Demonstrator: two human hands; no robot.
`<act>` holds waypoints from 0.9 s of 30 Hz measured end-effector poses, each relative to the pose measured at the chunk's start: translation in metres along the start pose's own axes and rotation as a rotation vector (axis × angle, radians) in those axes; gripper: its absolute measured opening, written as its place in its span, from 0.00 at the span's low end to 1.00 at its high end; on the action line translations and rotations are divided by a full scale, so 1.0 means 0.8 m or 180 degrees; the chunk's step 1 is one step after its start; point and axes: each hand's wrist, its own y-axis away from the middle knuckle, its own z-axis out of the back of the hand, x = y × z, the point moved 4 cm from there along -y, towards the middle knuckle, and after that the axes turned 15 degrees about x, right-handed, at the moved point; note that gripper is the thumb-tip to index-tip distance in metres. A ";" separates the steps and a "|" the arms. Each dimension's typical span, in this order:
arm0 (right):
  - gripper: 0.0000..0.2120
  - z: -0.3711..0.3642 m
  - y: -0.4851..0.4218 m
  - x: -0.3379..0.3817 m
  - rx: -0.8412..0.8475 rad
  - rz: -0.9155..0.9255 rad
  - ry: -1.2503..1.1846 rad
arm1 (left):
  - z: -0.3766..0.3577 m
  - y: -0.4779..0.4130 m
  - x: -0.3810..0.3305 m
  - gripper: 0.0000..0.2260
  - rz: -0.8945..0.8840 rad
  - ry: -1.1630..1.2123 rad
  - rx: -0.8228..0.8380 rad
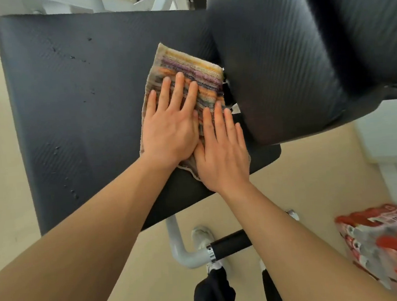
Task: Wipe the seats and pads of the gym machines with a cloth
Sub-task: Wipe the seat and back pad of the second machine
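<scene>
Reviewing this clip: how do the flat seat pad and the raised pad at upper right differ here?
The seat pad lies flat and broad, while the raised pad sits above its right end and looks rounded and bulky. The striped cloth rests on the seat pad under the left hand and right hand; neither hand touches the raised pad. The seat pad shows small scattered marks; the raised pad shows none. Both are dark, textured upholstery.

Person wearing no sleeves in view: both forearms (pixel 118 229) showing bare up to frame edge. Left hand (pixel 172 133) and right hand (pixel 221 153) wearing no gloves, rings or watch; nails showing short. Legs wearing black trousers (pixel 212 293), loose at hem. Feet wearing white shoes (pixel 201 236), one partly hiding behind machine bar.
</scene>
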 end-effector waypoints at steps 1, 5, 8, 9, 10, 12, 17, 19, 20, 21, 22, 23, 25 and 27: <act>0.33 0.000 0.001 0.000 0.0010 -0.0119 0.0001 | -0.001 -0.001 -0.001 0.27 -0.0013 0.0012 -0.0009; 0.37 -0.014 0.038 0.010 0.0252 0.0188 0.0318 | -0.022 0.068 0.002 0.26 0.0052 -0.0053 -0.0016; 0.32 -0.016 0.053 0.019 0.0487 0.0695 0.0511 | -0.035 0.113 0.012 0.26 0.0199 -0.0051 0.0066; 0.32 -0.008 0.040 0.022 0.0526 0.0798 0.0499 | -0.033 0.110 0.018 0.26 0.0271 -0.0014 0.0031; 0.32 0.003 0.020 0.025 0.0556 0.0863 0.0505 | -0.027 0.096 0.026 0.26 0.0384 0.0047 -0.0013; 0.32 0.030 -0.039 0.035 0.0512 0.0910 0.0573 | -0.005 0.050 0.047 0.26 0.0596 0.0259 -0.0155; 0.31 0.076 -0.139 0.064 0.0356 0.0591 0.0430 | 0.042 -0.045 0.088 0.27 0.0962 0.0648 -0.0193; 0.31 0.059 -0.110 0.068 0.0311 0.0618 0.0452 | 0.029 -0.014 0.083 0.27 0.0959 0.0519 -0.0293; 0.31 0.050 -0.083 0.069 0.0314 0.0728 0.0502 | 0.019 0.013 0.079 0.27 0.0963 0.0456 -0.0310; 0.32 0.041 -0.056 0.068 0.0356 0.0855 0.0526 | 0.008 0.042 0.074 0.27 0.0947 0.0421 -0.0250; 0.32 0.031 -0.034 0.066 0.0421 0.0949 0.0544 | -0.003 0.068 0.068 0.27 0.0934 0.0415 -0.0144; 0.32 0.025 -0.023 0.064 0.0478 0.1009 0.0548 | -0.011 0.087 0.064 0.27 0.0941 0.0413 -0.0085; 0.32 0.027 -0.035 0.067 0.0525 0.1090 0.0456 | -0.012 0.090 0.067 0.27 0.0995 0.0423 -0.0026; 0.32 0.045 -0.071 0.080 0.0434 0.1092 0.0352 | 0.002 0.058 0.082 0.27 0.1156 0.0481 -0.0077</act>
